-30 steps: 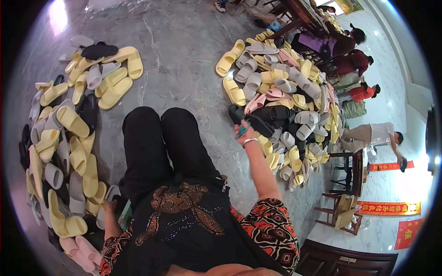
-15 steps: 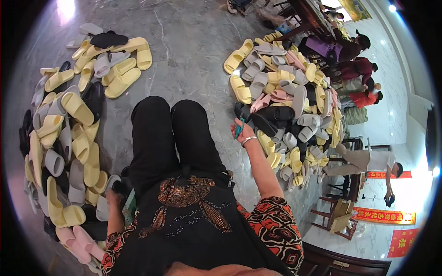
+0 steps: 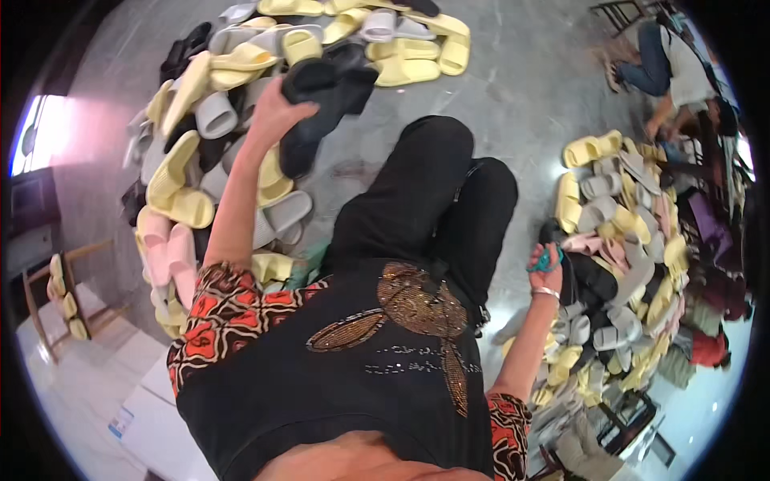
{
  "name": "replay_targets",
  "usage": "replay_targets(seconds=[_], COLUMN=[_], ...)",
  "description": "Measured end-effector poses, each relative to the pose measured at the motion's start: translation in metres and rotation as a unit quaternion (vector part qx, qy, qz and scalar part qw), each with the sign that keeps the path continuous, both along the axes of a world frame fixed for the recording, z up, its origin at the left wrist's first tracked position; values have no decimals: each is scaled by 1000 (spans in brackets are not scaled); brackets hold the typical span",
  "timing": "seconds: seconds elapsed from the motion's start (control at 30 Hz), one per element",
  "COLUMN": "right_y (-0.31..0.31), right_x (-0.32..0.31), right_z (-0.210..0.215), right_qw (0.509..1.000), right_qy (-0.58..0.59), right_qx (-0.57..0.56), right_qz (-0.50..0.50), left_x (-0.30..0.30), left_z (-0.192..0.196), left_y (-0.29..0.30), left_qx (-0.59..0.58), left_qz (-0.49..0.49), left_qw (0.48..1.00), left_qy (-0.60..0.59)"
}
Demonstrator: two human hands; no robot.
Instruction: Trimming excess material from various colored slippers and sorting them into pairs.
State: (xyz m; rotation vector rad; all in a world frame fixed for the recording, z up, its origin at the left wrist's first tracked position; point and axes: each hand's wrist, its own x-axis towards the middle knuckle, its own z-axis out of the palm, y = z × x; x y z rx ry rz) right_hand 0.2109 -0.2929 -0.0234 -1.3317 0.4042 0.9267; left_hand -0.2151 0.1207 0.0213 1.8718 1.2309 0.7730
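Observation:
My left hand (image 3: 279,112) is raised over the left pile, its fingers closed round the heel end of black slippers (image 3: 317,100). Other black slippers lie against or below them, and I cannot tell which belong together. Low on the right, my right hand (image 3: 545,268) is closed on a small teal tool (image 3: 547,256), looped like scissors; its blades are hidden. That hand is beside black slippers (image 3: 592,276) at the near edge of the right pile.
The left pile mixes yellow slippers (image 3: 409,62), grey ones and a pink pair (image 3: 168,248). The right pile holds more slippers (image 3: 613,216) in the same colours. A green box edge (image 3: 309,264) shows by my thigh. A chair (image 3: 60,301) stands far left; people work at right.
My left hand has come up from beside my hip and moved forward with black slippers in it. The view has turned left. My right hand still grips the teal tool.

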Motion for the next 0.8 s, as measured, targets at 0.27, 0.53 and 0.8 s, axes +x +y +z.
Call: replay_targets(seconds=[0.27, 0.53, 0.8], right_y=[11, 13, -3], right_x=[-19, -36, -36], right_z=[-1, 36, 69], right_qw=[999, 989, 949], right_qy=[13, -6, -74], right_qx=[49, 137, 306], right_qz=[8, -53, 33], left_x=[61, 124, 142], left_z=[141, 169, 34], left_y=[-11, -76, -87], left_qx=[-139, -280, -469], left_qz=[-176, -348, -312], left_qw=[941, 857, 816], left_qy=[-253, -257, -130])
